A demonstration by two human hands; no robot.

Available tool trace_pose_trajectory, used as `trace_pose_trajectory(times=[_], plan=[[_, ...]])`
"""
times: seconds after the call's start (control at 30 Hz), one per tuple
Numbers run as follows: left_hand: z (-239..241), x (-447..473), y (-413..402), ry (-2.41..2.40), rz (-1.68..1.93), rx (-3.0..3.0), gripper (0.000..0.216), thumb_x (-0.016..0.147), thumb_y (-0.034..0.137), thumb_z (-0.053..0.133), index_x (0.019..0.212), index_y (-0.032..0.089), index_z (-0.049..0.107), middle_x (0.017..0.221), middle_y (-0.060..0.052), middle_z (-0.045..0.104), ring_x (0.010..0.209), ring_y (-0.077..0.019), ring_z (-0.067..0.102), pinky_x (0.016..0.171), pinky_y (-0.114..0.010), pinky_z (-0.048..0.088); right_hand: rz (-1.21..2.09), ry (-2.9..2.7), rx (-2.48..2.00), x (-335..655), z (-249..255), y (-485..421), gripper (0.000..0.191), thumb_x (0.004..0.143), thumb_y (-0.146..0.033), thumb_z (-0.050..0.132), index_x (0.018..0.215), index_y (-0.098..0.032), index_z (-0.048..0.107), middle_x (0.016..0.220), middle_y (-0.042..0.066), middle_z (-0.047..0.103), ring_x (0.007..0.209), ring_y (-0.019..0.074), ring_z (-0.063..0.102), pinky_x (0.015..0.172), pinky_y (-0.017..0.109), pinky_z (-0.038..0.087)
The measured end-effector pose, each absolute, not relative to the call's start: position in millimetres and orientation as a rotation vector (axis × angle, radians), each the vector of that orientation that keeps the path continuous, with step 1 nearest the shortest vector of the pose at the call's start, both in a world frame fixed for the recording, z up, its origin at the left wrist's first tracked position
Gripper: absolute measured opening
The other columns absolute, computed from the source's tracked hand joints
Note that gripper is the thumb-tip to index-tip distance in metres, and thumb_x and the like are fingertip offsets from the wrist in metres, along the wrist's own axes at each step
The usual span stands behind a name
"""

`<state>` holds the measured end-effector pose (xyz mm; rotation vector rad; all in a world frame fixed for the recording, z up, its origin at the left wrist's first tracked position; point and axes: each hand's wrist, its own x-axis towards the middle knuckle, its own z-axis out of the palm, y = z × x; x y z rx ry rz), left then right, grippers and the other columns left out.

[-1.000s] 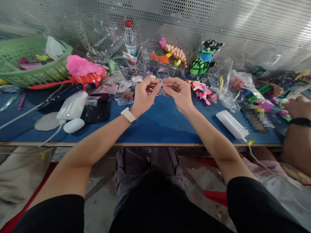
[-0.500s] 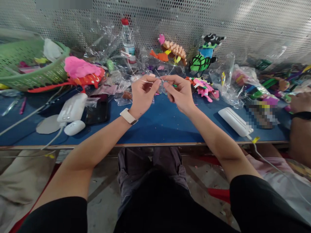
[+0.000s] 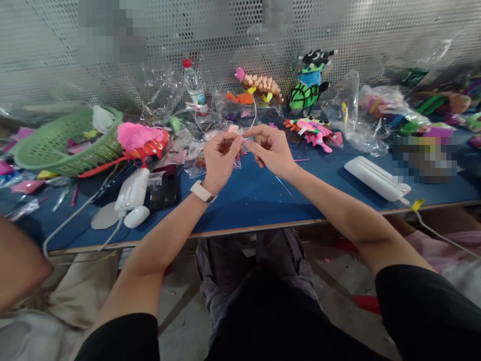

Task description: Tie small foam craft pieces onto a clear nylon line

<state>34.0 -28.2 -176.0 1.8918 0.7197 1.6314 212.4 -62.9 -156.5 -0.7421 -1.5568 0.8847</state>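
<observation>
Over the blue table, my left hand (image 3: 223, 153) and my right hand (image 3: 271, 148) meet fingertip to fingertip. Both are closed in a pinch on a thin white wire (image 3: 255, 108), whose loop rises above the fingers. The exact spot where the fingertips press is too small to make out. A thin pale strand (image 3: 287, 186) shows below my right hand, near the tabletop. Just beyond the hands lie crumpled clear plastic bags (image 3: 184, 135). To the right of my right hand sits a pink and orange clay figure (image 3: 315, 133).
Left stand a green basket (image 3: 67, 160), a pink and red clay creature (image 3: 141, 140), a phone (image 3: 164, 188) and white power bank (image 3: 132, 189). Behind are a water bottle (image 3: 194, 87), a spiky clay animal (image 3: 263, 85) and a green-black figure (image 3: 310, 90). Another person's arm (image 3: 20, 263) enters at left.
The camera view has turned, so the table appears tilted. The wire loop now stands up above my fingers; both hands keep their pinch. A person's arm has appeared at left, and the one at right is gone.
</observation>
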Motion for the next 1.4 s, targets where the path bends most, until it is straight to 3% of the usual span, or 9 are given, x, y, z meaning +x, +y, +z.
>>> trace_pose_trajectory(times=[0.13,0.37,0.6,0.8,1.4], plan=[[-179,33,-26,0.724,1.632,1.874,0.049,0.102,0.075,0.072,0.098,0.026,0.072,0.067,0.003,0.066,0.054,-0.0111,0.064,0.052,-0.025,0.051,0.860,-1.556,-0.729,210,-158,-61,0.044,0.094,-0.068,0.083,0.111,-0.027,0.079,0.056,-0.007,0.058,0.047,0.0121,0.055,0.048,0.027,0.049],[-185,30,-25,0.787,1.634,1.815,0.047,0.101,0.070,0.078,0.095,0.024,0.073,0.064,0.002,0.068,0.052,-0.0112,0.065,0.049,-0.023,0.052,0.817,-1.650,-0.786,209,-161,-46,0.028,0.095,-0.052,0.084,0.104,-0.025,0.085,0.051,-0.008,0.063,0.038,0.0095,0.052,0.044,0.027,0.043],[-184,27,-30,0.831,1.603,1.881,0.045,0.100,0.066,0.080,0.093,0.021,0.073,0.064,0.002,0.070,0.054,-0.0121,0.070,0.052,-0.021,0.055,0.972,-1.613,-0.781,211,-173,-41,0.041,0.092,-0.061,0.084,0.101,-0.021,0.084,0.053,-0.007,0.064,0.037,0.0077,0.051,0.040,0.025,0.038],[-182,28,-37,0.941,1.558,1.882,0.044,0.098,0.063,0.083,0.093,0.020,0.076,0.063,0.001,0.072,0.054,-0.0123,0.071,0.052,-0.021,0.055,1.052,-1.529,-0.796,212,-185,-47,0.048,0.093,-0.063,0.082,0.112,-0.019,0.083,0.056,-0.006,0.067,0.038,0.0067,0.051,0.041,0.025,0.039],[-181,34,-40,0.870,1.646,1.837,0.034,0.098,0.052,0.083,0.091,0.020,0.075,0.062,0.002,0.070,0.052,-0.0120,0.071,0.050,-0.019,0.055,1.165,-1.376,-0.665,206,-190,-51,0.049,0.089,-0.067,0.087,0.107,-0.021,0.081,0.052,-0.008,0.063,0.036,0.0074,0.050,0.035,0.024,0.035]])
